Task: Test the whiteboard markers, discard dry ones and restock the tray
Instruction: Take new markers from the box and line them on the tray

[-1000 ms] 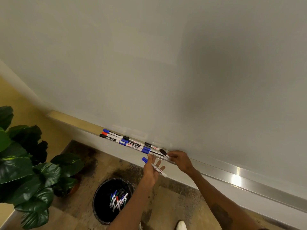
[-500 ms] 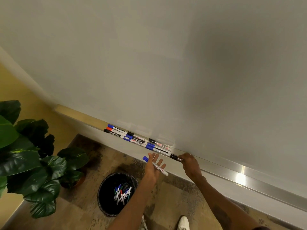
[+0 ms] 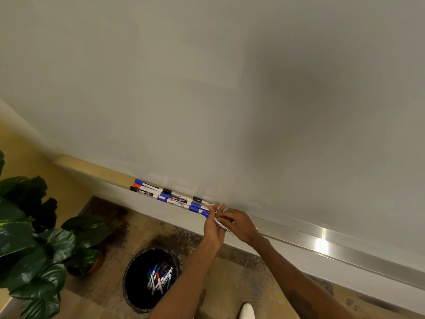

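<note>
A white whiteboard marker with a blue cap (image 3: 222, 224) is held between both hands just below the tray's edge. My left hand (image 3: 213, 227) holds it across the palm, fingers pointing up. My right hand (image 3: 240, 224) pinches its white body from the right. Several capped markers (image 3: 174, 197), blue, black and red, lie in a row on the metal tray (image 3: 322, 246) under the whiteboard (image 3: 207, 88). Their right end reaches my fingertips. On the floor below stands a black bin (image 3: 138, 298) with several markers (image 3: 159, 278) in it.
A large-leaved potted plant (image 3: 34, 245) fills the lower left beside the bin. A white shoe (image 3: 247, 310) shows at the bottom edge. The tray runs on to the right with nothing on it.
My right hand left the markers on the tray and came down onto the marker in my left hand. My left hand rose slightly toward the tray.
</note>
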A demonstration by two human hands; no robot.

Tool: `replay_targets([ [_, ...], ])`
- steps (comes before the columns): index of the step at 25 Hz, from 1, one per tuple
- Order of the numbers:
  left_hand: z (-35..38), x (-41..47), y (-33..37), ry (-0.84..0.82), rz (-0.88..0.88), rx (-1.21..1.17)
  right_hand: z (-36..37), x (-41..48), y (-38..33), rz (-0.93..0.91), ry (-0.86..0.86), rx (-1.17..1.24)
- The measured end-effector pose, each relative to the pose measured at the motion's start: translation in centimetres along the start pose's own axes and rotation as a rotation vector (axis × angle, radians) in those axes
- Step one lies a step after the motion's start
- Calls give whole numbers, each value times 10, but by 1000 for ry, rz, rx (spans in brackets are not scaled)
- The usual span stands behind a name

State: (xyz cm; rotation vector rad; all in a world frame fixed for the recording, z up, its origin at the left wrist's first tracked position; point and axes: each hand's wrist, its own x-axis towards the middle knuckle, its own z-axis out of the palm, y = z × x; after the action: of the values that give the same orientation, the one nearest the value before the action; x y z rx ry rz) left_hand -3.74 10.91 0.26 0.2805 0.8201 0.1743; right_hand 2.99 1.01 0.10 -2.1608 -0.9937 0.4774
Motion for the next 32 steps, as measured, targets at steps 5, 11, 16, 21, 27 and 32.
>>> replay_targets([
  [5,3,1,-14,1,43,50,-14,-1,3,19,-87,53],
  [11,4,10,-15,61,85,200,-17,-7,19,91,109,-146],
  [16,-20,23,7,142,52,281,-5,-20,48,232,215,-452],
  [21,-43,31,16,143,26,231,10,-27,55,278,221,-489],
  [27,-49,26,24,126,1,285,23,-19,55,330,172,-516],
  [32,-56,27,31,117,-6,296,33,-1,36,293,160,-437],
])
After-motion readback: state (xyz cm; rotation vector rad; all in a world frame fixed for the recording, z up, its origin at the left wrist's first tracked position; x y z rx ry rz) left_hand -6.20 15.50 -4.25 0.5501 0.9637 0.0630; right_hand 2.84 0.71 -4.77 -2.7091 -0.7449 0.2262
